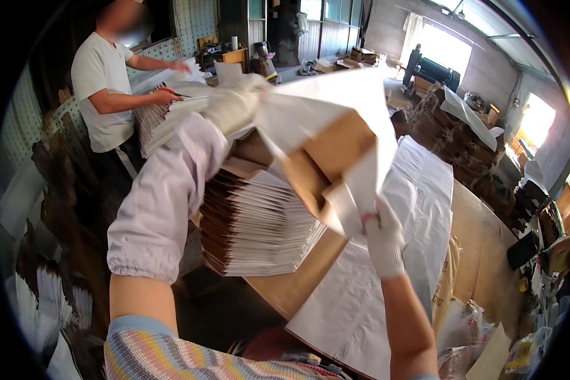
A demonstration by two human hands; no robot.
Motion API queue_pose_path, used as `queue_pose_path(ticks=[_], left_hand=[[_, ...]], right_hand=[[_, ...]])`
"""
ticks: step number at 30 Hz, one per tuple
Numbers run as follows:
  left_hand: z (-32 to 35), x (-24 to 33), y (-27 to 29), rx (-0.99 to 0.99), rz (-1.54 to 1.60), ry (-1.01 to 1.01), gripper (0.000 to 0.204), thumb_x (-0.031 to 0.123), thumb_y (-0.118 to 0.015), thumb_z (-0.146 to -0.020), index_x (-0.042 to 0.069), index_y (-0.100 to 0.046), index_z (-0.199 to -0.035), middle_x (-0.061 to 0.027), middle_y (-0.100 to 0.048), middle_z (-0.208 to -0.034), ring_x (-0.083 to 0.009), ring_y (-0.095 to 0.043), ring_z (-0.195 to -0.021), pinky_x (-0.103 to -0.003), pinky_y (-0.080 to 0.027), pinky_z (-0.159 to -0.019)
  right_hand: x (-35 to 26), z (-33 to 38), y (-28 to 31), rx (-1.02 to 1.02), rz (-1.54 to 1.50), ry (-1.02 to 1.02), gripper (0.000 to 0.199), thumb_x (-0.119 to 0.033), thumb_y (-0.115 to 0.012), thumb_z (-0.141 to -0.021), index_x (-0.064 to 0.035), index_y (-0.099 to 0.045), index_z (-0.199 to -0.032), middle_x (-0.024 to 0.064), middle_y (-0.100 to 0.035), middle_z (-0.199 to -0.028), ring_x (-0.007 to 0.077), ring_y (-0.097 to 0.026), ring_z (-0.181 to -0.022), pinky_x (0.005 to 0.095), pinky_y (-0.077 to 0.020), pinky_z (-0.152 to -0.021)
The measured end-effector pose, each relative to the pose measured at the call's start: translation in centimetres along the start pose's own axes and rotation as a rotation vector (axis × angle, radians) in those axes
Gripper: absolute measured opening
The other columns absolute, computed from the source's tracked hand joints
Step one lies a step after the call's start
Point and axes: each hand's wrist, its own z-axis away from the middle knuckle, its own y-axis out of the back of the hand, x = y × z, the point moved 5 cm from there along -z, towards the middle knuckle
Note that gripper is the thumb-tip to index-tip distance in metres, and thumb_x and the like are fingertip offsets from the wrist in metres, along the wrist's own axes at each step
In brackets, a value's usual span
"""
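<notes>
A paper sack [345, 149], white outside and brown inside, is lifted in front of me with its folded end spread apart. My left hand [237, 104], in a white glove with a pale sleeve cover, is closed on its far left edge; the fingers are blurred. Lower down, my right hand [384, 237], also gloved, pinches the near right edge between thumb and fingers. Beneath my left forearm stands a thick stack of folded paper sacks [269, 221] with white and brown layered edges. White paper sheets [418, 190] lie flat on the table to the right.
At the far left a person [101, 88] in a white shirt holds a red-handled tool over another stack of sacks [168, 117]. Brown board [487, 234] covers the table's right part. Piled brown sacks [449, 152] and a dark roller machine [430, 73] stand behind.
</notes>
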Motion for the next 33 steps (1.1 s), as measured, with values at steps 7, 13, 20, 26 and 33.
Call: queue_pose_path(ticks=[7, 13, 20, 26, 33], left_hand=[[6.7, -29.5, -1.7, -0.054, -0.287, 0.383, 0.019, 0.026, -0.06, -0.1, 0.011, -0.071, -0.105, -0.0139, -0.072, -0.085, -0.0284, -0.069, -0.084, -0.039, -0.052, -0.075], [15.1, -23.5, -8.8, -0.146, 0.574, 0.756, 0.02, 0.017, -0.067, -0.096, 0.011, -0.069, -0.115, -0.0061, -0.072, -0.09, -0.0125, -0.068, -0.075, -0.029, -0.054, -0.059], [22.6, -9.6, -0.9, 0.402, 0.43, 0.218, 0.039, 0.014, -0.053, -0.107, -0.005, -0.057, -0.141, -0.0142, -0.062, -0.142, -0.0234, -0.058, -0.13, -0.035, -0.04, -0.115], [29.0, 10.1, -8.1, 0.02, 0.543, -0.146, 0.045, 0.022, -0.065, -0.099, -0.005, -0.061, -0.135, -0.0175, -0.067, -0.131, -0.0311, -0.061, -0.127, -0.04, -0.045, -0.111], [33.6, 13.1, -26.1, -0.444, 0.112, -0.544, 0.049, 0.013, -0.082, -0.073, 0.002, -0.069, -0.119, -0.0167, -0.068, -0.13, -0.0389, -0.06, -0.124, -0.047, -0.051, -0.104]], right_hand=[[-3.4, -7.2, -14.9, -0.323, 0.651, 0.016, 0.046, -0.021, -0.057, -0.096, -0.0299, -0.06, -0.141, 0.0119, -0.073, -0.118, 0.0308, -0.072, -0.104, 0.0409, -0.0567, -0.088], [-0.3, -0.8, -10.0, -0.243, 0.605, 0.402, 0.043, -0.018, -0.068, -0.089, -0.0156, -0.063, -0.132, 0.0106, -0.06, -0.141, 0.0354, -0.065, -0.114, 0.0471, -0.0549, -0.092], [11.2, 17.1, 2.7, -0.421, 0.671, 0.148, 0.042, -0.018, -0.074, -0.08, -0.0039, -0.066, -0.118, 0.0134, -0.062, -0.137, 0.0353, -0.058, -0.126, 0.0466, -0.0489, -0.105], [14.5, 27.5, 16.7, -0.001, 1.072, -0.198, 0.055, -0.025, -0.083, -0.073, 0.0013, -0.065, -0.117, 0.0199, -0.064, -0.132, 0.0399, -0.059, -0.123, 0.0452, -0.0493, -0.105], [15.8, 27.5, 19.5, 0.197, 0.953, -0.73, 0.042, -0.025, -0.082, -0.081, -0.0016, -0.066, -0.112, 0.0174, -0.067, -0.122, 0.0315, -0.067, -0.103, 0.0386, -0.0543, -0.09]])
